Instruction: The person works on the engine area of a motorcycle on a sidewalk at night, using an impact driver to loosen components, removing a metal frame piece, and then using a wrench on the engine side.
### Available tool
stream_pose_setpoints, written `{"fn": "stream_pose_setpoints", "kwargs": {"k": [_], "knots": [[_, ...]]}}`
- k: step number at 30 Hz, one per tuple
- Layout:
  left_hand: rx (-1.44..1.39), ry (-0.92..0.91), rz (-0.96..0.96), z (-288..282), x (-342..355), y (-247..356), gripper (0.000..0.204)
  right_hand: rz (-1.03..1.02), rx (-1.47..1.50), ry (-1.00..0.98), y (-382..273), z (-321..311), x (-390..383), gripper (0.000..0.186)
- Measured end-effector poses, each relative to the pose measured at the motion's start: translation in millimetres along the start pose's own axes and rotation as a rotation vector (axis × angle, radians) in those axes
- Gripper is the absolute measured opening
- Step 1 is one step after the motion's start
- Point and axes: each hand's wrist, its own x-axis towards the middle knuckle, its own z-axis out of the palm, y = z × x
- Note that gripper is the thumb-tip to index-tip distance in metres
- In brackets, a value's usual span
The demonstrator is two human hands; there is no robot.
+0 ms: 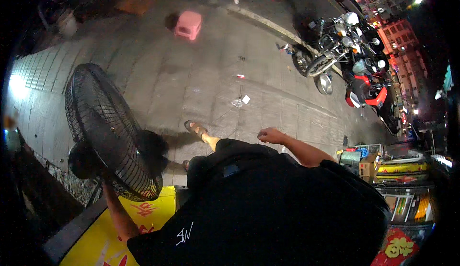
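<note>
"So, where's the fan (111, 134)?"

"On the person's left; it slants from upper left to lower right, its bottom rim over the yellow board (166, 200)."

"Which hand is nearer?"

"The left, plainly; that forearm (118, 214) runs up to the fan's lower end; the left hand is lost behind it, so I can't tell whether it grips anything."

"And the right hand (271, 135)?"

"Well apart from the fan, past the sandal (195, 128); half-curled, loose, nothing visible in it; farther out, a pink stool (189, 25) stands on the pavement (201, 84)."
</note>
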Motion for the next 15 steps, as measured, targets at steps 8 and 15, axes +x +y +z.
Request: {"fn": "stream_pose_setpoints", "kwargs": {"k": [8, 15], "knots": [[-0.070, 0.019, -0.052, 12.9, 7.3, 35.1, 0.033, -0.036, -0.071, -0.028, 9.4, 20.2, 4.8, 0.029], [-0.154, -0.017, -0.066, 38.6, 23.6, 103.1, 0.032, -0.081, 0.008, -0.071, 31.6, 30.5, 34.5, 0.032]]}}
